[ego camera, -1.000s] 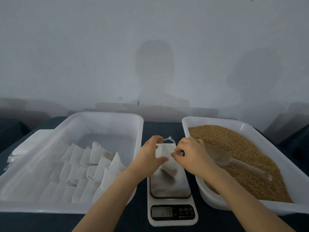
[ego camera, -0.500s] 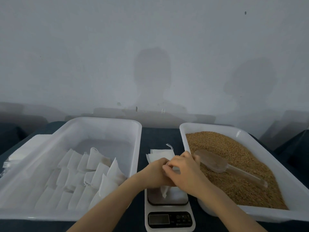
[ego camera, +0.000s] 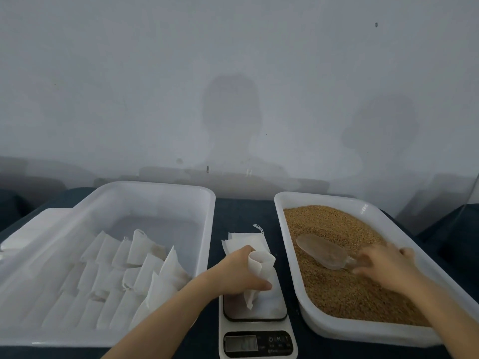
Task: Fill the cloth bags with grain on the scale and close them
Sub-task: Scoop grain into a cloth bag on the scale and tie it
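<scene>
Left hand (ego camera: pixel 233 277), fingers curled round the open-mouthed cloth bag (ego camera: pixel 261 265) on the scale (ego camera: pixel 255 310); right hand (ego camera: pixel 383 263), fingers spread, over the scoop (ego camera: pixel 321 251) in the grain (ego camera: pixel 337 291) tub (ego camera: pixel 363 332); left of both, a tub (ego camera: pixel 208 229) of bags (ego camera: pixel 145 270).

White cloth bag (ego camera: pixel 263 265) upright over the scale (ego camera: pixel 272 304) (mouth open).

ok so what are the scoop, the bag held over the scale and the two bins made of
Scoop: clear, faintly frosted plastic, probably; grain shows through it. Bag: thin matte white cloth; it creases and folds softly. Grain bin and bag bin: smooth translucent white plastic, it seems, with rounded moulded rims.
</scene>
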A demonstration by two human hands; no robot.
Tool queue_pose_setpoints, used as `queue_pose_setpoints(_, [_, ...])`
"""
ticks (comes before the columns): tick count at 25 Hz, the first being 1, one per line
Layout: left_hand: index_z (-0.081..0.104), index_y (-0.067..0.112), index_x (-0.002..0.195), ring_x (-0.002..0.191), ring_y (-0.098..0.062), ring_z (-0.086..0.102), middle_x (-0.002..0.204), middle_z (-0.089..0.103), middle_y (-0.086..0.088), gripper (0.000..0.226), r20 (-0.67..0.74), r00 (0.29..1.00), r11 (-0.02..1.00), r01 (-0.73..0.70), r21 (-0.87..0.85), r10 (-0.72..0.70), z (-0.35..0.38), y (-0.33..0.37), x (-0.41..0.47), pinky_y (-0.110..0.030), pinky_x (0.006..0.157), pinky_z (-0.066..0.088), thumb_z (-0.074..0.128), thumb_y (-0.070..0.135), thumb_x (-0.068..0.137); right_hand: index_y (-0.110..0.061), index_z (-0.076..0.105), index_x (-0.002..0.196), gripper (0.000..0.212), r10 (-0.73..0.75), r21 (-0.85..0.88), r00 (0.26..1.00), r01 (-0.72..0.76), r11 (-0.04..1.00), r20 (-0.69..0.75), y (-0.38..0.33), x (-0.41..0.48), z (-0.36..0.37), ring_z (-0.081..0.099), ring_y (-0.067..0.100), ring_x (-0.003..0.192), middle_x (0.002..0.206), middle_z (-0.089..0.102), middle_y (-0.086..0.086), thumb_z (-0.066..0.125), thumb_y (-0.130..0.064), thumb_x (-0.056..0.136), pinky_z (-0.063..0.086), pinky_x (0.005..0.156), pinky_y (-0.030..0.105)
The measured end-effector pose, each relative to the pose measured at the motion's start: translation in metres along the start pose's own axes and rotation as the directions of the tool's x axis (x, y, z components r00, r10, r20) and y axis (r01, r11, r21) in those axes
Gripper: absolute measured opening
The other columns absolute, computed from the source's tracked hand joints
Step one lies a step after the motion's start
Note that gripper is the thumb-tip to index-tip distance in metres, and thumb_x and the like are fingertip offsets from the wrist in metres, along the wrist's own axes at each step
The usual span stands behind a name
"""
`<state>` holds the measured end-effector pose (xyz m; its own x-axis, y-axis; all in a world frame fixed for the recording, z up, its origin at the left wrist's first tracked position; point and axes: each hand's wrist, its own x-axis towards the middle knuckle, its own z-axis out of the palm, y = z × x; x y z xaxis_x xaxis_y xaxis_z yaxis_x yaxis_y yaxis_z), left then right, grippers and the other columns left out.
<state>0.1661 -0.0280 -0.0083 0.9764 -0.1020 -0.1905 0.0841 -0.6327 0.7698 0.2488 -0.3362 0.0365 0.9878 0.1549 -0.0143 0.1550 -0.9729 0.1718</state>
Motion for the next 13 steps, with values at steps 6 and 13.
queue_pose_setpoints(6, [0.035,0.033,0.127,0.081,-0.008,0.052,0.095,0.045,0.018,0.069,0.007,1.0,1.0,0.005,0.007,-0.005,0.001,0.0,0.0,-0.013,0.059,0.041,0.076,0.046,0.074,-0.047,0.053,0.112,0.021,-0.079,-0.041,0.966,0.071,0.997,-0.245,0.008,0.004,0.016,0.05,0.001,0.095,0.099,0.056,-0.019,0.047,-0.05,0.092,0.026,0.095,0.031])
queue_pose_setpoints(13, [0.035,0.034,0.126,0.081,-0.009,0.052,0.096,0.045,0.017,0.068,0.012,1.0,1.0,0.011,0.007,-0.011,0.002,-0.002,0.003,-0.013,0.059,0.042,0.076,0.047,0.073,-0.045,0.039,0.135,0.04,-0.081,-0.007,0.971,0.081,0.997,-0.225,-0.009,0.011,0.012,0.043,0.01,0.116,0.118,0.051,-0.014,0.041,-0.045,0.095,0.03,0.103,0.038])
